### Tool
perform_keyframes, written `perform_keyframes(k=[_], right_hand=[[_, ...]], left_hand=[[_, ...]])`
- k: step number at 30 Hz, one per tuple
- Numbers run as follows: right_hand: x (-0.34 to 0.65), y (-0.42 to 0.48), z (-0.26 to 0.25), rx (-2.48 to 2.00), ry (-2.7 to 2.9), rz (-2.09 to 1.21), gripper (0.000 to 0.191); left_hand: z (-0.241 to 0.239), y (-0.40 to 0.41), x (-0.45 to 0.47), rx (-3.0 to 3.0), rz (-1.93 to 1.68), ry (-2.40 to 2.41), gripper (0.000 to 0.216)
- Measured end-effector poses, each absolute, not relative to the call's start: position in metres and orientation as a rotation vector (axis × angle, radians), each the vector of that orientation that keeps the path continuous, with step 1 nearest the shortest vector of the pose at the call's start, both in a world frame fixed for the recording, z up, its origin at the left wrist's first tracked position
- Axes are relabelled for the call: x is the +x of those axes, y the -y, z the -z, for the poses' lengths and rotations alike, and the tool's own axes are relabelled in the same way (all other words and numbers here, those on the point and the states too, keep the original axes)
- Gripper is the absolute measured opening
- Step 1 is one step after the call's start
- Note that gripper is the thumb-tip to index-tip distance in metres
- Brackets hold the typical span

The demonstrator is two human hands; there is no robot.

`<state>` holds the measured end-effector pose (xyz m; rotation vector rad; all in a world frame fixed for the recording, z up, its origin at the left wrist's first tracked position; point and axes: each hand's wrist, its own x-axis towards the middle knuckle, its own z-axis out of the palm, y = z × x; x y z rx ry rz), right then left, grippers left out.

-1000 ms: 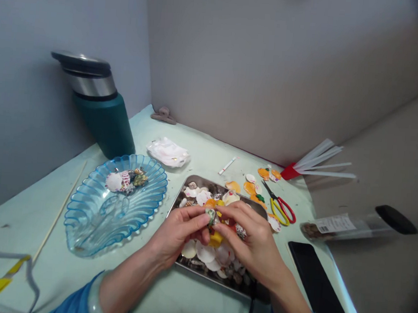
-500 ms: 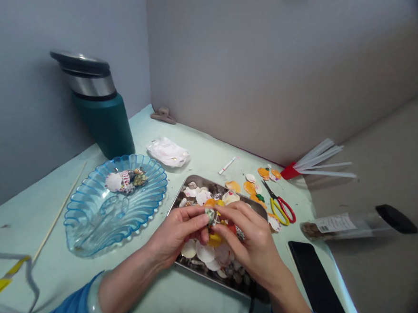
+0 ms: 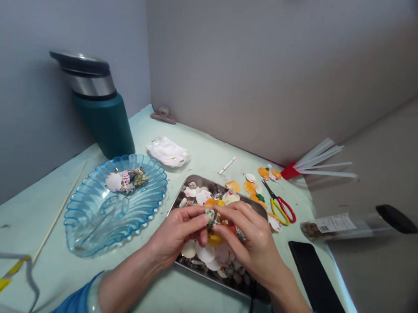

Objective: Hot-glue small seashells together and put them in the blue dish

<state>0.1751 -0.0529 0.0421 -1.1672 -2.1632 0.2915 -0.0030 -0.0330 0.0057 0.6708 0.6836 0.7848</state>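
My left hand (image 3: 178,233) and my right hand (image 3: 251,238) meet over a metal tray (image 3: 193,180) filled with several seashells. Both hands pinch one small green-and-white patterned shell (image 3: 210,216) between their fingertips. A yellow piece (image 3: 214,239) shows just below the fingers, and I cannot tell whether either hand holds it. To the left stands a blue shell-shaped glass dish (image 3: 93,215) with a few decorated shells (image 3: 125,180) at its far end.
A teal flask (image 3: 98,108) stands at the back left. Red-and-yellow scissors (image 3: 280,207) and orange painted shells (image 3: 251,187) lie right of the tray. A clear tube (image 3: 354,225), a black phone (image 3: 315,278), white sticks (image 3: 319,160), a tissue (image 3: 168,152) and a wooden skewer (image 3: 59,213) lie around.
The fingers have shifted only slightly on the small shell. Everything else stays where it was.
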Motion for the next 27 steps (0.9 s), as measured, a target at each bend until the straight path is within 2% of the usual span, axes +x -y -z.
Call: perform_keyframes(k=[9,19,27], right_hand=[[0.1746,0.0537,-0.0437,-1.165,2.166,-0.294,0.025],[0.1786,0.0549,-0.0428,-1.232,2.153,-0.369,0.048],[0.1776,0.0545,-0.0486,-1.210,2.160,-0.431,0.032]], left_hand=[[-0.0039,0.0321,-0.0024,0.645,-0.797,-0.676,0.042],[-0.0062,0.0328,-0.0031,0.591,-0.852,-0.644,0.044],[-0.0053,0.0337,-0.0030,0.595,-0.865,-0.654,0.041]])
